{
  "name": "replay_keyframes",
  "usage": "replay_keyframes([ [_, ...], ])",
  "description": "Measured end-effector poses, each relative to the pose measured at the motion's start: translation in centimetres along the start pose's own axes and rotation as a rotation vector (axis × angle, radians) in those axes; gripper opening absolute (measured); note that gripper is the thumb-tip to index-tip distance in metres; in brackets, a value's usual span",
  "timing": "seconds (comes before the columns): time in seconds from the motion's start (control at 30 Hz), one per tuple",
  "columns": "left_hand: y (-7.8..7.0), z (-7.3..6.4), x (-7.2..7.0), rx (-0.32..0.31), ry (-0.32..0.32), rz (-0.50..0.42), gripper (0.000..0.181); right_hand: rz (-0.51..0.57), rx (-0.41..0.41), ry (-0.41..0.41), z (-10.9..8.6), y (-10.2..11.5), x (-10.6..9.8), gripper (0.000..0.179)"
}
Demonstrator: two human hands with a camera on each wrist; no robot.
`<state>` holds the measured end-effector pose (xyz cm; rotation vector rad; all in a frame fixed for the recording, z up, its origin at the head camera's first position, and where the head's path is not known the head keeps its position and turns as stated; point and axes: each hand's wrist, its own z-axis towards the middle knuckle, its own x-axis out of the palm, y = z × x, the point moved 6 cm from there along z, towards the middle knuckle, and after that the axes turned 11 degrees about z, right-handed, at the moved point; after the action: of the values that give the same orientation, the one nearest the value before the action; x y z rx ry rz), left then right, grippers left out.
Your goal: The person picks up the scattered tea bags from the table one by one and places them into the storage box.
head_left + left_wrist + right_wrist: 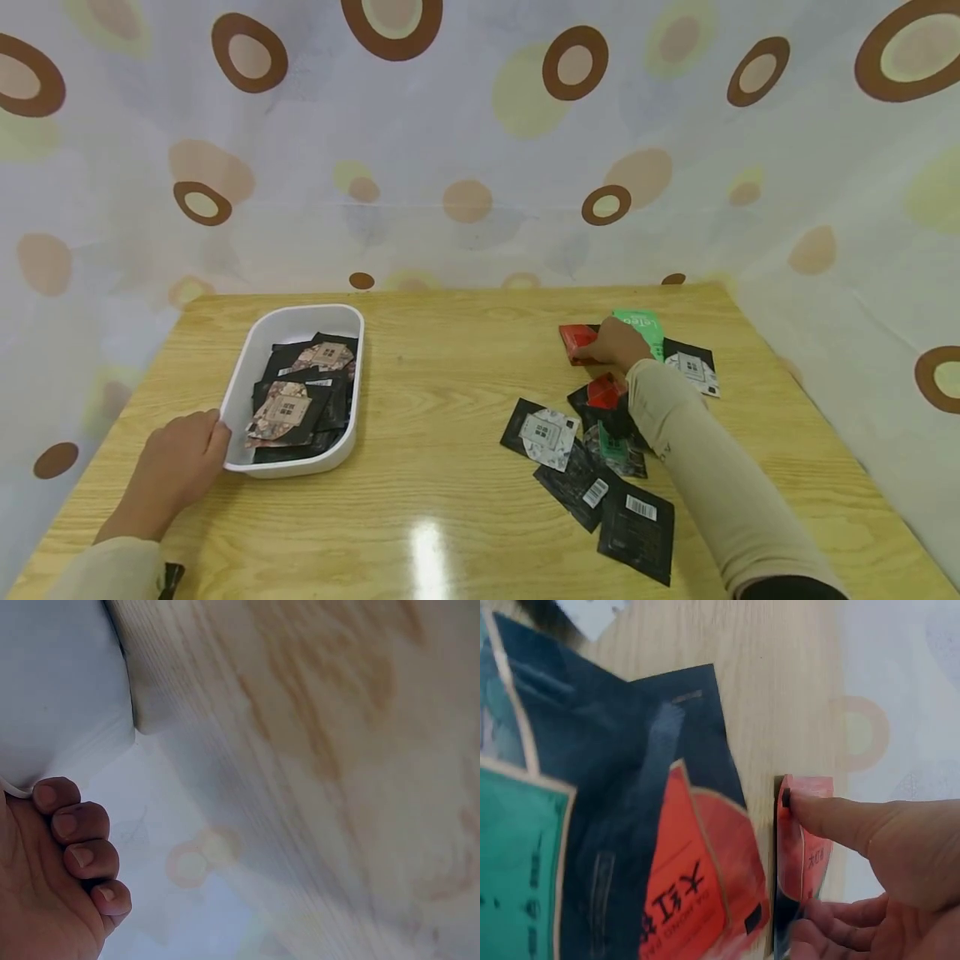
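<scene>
My left hand [183,454] grips the near left corner of a white plastic tub [300,469], its fingers curled at the rim [21,789]. Inside the tub lie several black packets with floral labels [287,410]. Over at the far right, my right hand [618,343] pinches a red and black tea packet [816,844], thumb on its red face and fingers curled at its lower part. Right beside that hand is a green packet [647,329], partly covered by it. Another red and black packet [697,877] lies close by, under the right forearm in the head view.
Several black packets lie loosely overlapped at the right, among them a floral-labelled one [547,433] and one with a barcode [637,529]. Another floral-labelled packet [692,367] lies beyond the right forearm. The wooden table [442,367] meets a patterned cloth backdrop [420,242].
</scene>
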<state>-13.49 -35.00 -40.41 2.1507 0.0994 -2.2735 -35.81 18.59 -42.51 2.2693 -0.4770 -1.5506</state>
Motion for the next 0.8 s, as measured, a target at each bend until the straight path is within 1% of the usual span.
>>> replay_keyframes([
  [0.13,0.0,0.1,-0.1,-0.007,0.007,-0.003,0.034,-0.010,0.014,0.013,-0.5,0.4,-0.2,0.046],
  [0.2,0.0,0.1,-0.1,-0.008,0.008,-0.004,0.035,0.004,0.025,0.017,-0.6,0.5,-0.2,0.057],
  [0.27,0.0,0.0,0.0,-0.009,0.011,-0.004,0.036,0.043,0.038,0.034,-0.7,0.5,-0.1,0.070],
  [0.3,0.0,0.0,0.0,-0.010,0.015,-0.003,0.037,0.079,0.047,0.041,-0.7,0.4,0.0,0.070],
  [0.33,0.0,0.0,0.0,-0.011,0.019,-0.001,0.038,0.105,0.047,0.048,-0.6,0.4,0.1,0.064],
  [0.37,0.0,0.1,0.0,-0.011,0.019,0.001,0.038,0.149,0.047,0.053,-0.4,0.4,0.2,0.051],
  [0.4,0.0,0.0,0.0,-0.012,0.024,0.000,0.039,0.215,0.047,0.069,-0.4,0.4,0.4,0.039],
  [0.43,-0.1,0.0,0.1,-0.013,0.028,0.001,0.039,0.283,0.047,0.088,-0.3,0.3,0.7,0.033],
  [0.53,-0.1,0.0,0.2,-0.011,0.036,0.001,0.039,0.532,0.052,0.151,-0.1,0.5,1.2,0.033],
  [0.6,-0.2,0.0,0.1,-0.012,0.041,0.003,0.039,0.701,0.070,0.209,-0.3,1.0,1.4,0.027],
  [0.67,-0.2,0.0,0.1,-0.012,0.040,0.006,0.039,0.801,0.066,0.258,-0.4,1.9,1.4,0.018],
  [0.7,-0.2,0.0,0.1,-0.012,0.038,0.008,0.039,0.835,0.065,0.278,-0.6,2.4,1.4,0.016],
  [0.8,-0.2,0.1,0.0,-0.013,0.039,0.011,0.038,0.880,0.018,0.351,-1.3,4.3,1.4,0.014],
])
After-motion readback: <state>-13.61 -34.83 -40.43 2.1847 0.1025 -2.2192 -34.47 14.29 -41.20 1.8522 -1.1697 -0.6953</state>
